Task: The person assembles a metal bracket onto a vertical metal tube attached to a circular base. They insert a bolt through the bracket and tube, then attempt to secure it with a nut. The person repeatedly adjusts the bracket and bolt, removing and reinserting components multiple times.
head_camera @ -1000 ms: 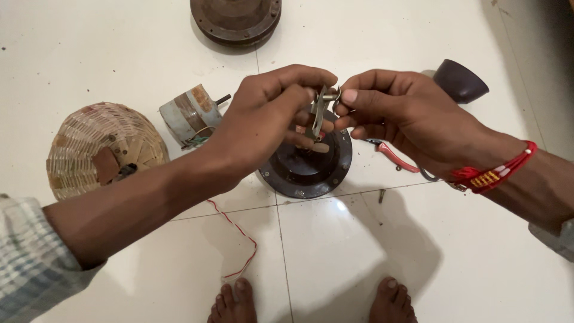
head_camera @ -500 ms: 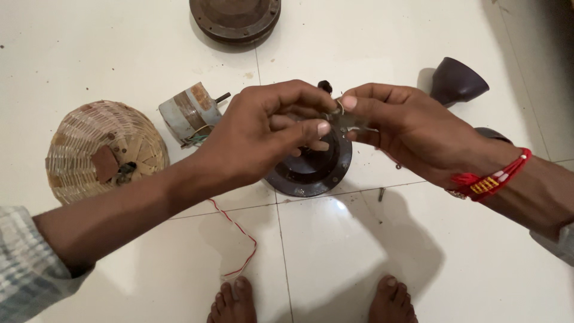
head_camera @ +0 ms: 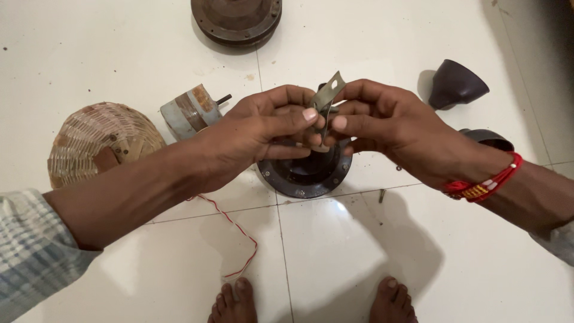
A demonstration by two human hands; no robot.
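My left hand [head_camera: 263, 128] and my right hand [head_camera: 388, 128] meet above a dark round motor housing [head_camera: 305, 173] that lies on the white tiled floor. Both pinch a small bent metal bracket [head_camera: 327, 96], whose free end with a hole sticks up between my fingers. A red thread band [head_camera: 484, 182] circles my right wrist. A thin red and white wire [head_camera: 236, 230] runs from under my left forearm toward my feet.
A woven basket [head_camera: 98, 140] lies upside down at the left. Next to it lies a rusty grey cylinder [head_camera: 190, 110]. Another dark round housing [head_camera: 236, 18] sits at the top, a dark cone-shaped cup [head_camera: 454, 84] at the right. Small screws [head_camera: 381, 195] lie nearby. My bare toes [head_camera: 233, 302] show below.
Both hands have shifted slightly left and turned the bracket, so its holed end now points up to the right between my fingers.
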